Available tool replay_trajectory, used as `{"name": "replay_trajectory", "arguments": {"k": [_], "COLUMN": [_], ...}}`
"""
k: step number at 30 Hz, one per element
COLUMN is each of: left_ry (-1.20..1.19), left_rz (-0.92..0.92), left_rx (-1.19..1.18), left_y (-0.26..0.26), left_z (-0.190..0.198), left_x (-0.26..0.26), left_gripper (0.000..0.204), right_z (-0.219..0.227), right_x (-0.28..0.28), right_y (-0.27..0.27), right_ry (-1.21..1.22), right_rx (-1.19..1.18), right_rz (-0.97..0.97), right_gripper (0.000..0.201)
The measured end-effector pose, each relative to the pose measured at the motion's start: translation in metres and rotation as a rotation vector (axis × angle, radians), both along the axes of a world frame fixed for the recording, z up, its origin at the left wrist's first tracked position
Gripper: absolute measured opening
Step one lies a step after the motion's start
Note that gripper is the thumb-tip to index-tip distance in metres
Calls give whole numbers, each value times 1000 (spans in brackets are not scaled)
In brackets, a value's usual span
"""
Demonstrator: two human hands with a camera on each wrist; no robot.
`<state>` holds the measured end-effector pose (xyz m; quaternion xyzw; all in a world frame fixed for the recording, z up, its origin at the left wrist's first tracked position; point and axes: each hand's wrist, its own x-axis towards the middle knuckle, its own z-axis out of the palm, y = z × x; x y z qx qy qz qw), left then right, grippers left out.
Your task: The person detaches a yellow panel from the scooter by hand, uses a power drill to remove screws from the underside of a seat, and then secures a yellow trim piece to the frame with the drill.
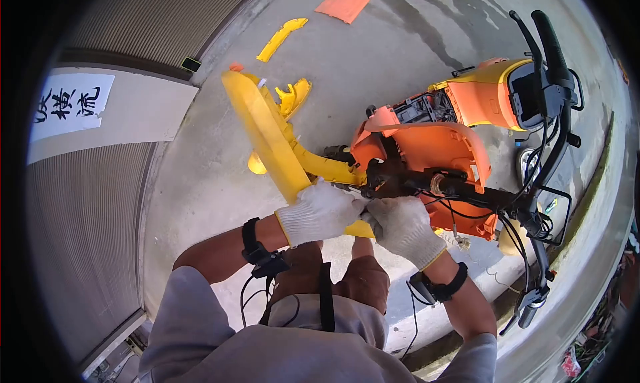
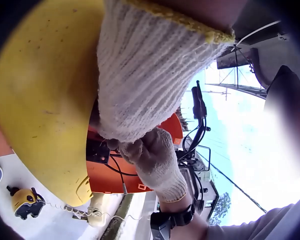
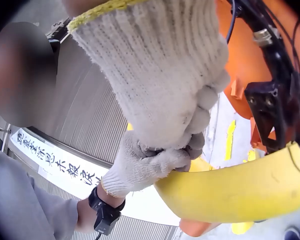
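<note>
The fingers of my left hand (image 1: 321, 211) and those of my right hand (image 1: 404, 228), in white knitted gloves, are bent in close together. The meeting fingertips are mostly hidden, so I can't tell how far they open or whether they pinch anything.

Just beside them is my big yellow panel (image 1: 267, 133), reaching out to the left from where my hands meet, next to the black frame (image 1: 400, 180) of the bike. It's long, smooth and curved, speckled with small dark marks and scuffs, with a rounded end. An orange shell (image 1: 443, 146) spreads around the frame, and the handlebar (image 1: 563, 126) stands to my right.

Under it all is grey concrete floor (image 1: 207, 190) with dark streaks. A yellow strip (image 1: 281, 39) and an orange panel (image 1: 343, 4) lie farther out on it. Ridged shutters (image 1: 90, 216) line my left, near a white paper sign (image 1: 73, 104) with black brush characters; bright sky (image 2: 220, 145) shows past my wrist.
</note>
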<state>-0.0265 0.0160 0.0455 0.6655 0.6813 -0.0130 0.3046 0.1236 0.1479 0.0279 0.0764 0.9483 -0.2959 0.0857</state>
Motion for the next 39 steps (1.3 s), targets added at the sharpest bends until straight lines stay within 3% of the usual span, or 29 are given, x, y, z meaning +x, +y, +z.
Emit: {"name": "replay_trajectory", "arguments": {"k": [2, 8, 10, 12, 14, 15, 16, 17, 19, 20, 22, 23, 24, 25, 26, 28, 31, 34, 37, 38, 39], "left_ry": [-34, -63, 51, 89, 46, 18, 1, -2, 25, 19, 16, 19, 26, -1, -29, -67, -85, -75, -203, -208, -105], "left_rz": [-27, -68, -193, -3, -31, 35, 105, 144, 206, 244, 233, 224, 228, 240, 250, 234, 163, 50, 331, 346, 486], "left_rx": [-4, -106, 83, -230, -141, -41, 69, -115, -58, 1, 11, 24, 33, 75, 118, 153, 124, 82, 220, 221, 434], "left_y": [-3, 0, -3, -19, -20, -17, -9, -7, -22, -29, -37, -41, -45, -48, -51, -56, -66, -96, -150, -168, -188], "left_z": [-6, 5, 1, -25, -40, -46, -48, -44, -59, -68, -80, -83, -84, -84, -84, -88, -87, -89, -78, -67, -51], "left_x": [-3, -16, -20, -67, -56, -61, -70, -78, -89, -91, -95, -98, -100, -102, -103, -103, -103, -110, -110, -115, -120], "left_gripper": [17, 17, 17, 22, 24, 23, 22, 20, 20, 20, 20, 20, 20, 20, 21, 21, 21, 21, 36, 36, 50], "right_z": [2, 4, 11, 9, 13, 9, -5, -18, -28, -22, -14, -12, -12, -11, -16, -42, -89, -90, -78, -75, -72], "right_x": [3, -3, -3, 8, 20, 9, 10, 17, 24, 28, 14, 12, 1, -14, -32, -65, -88, -89, -87, -88, -86], "right_y": [-4, -3, 4, 18, 22, 19, 21, 21, 19, 10, -13, -33, -46, -59, -76, -87, -95, -121, -144, -147, -152], "right_ry": [-43, 121, 103, 100, 88, 74, 107, 135, 189, 86, 266, 300, 367, 245, 157, 75, -206, -123, -97, -91, -63], "right_rx": [11, -86, -107, -104, -92, -164, -85, -43, -45, -2, 350, 277, 109, -140, -299, -130, -222, -229, -205, -185, -168], "right_rz": [10, -57, -40, -75, -157, -150, -134, -180, -271, -372, -500, -538, -442, -359, -402, -353, -255, -146, -102, -91, -75], "right_gripper": [15, 6, 6, 10, 15, 14, 22, 23, 26, 35, 42, 50, 54, 61, 62, 58, 42, 25, 21, 23, 19]}}
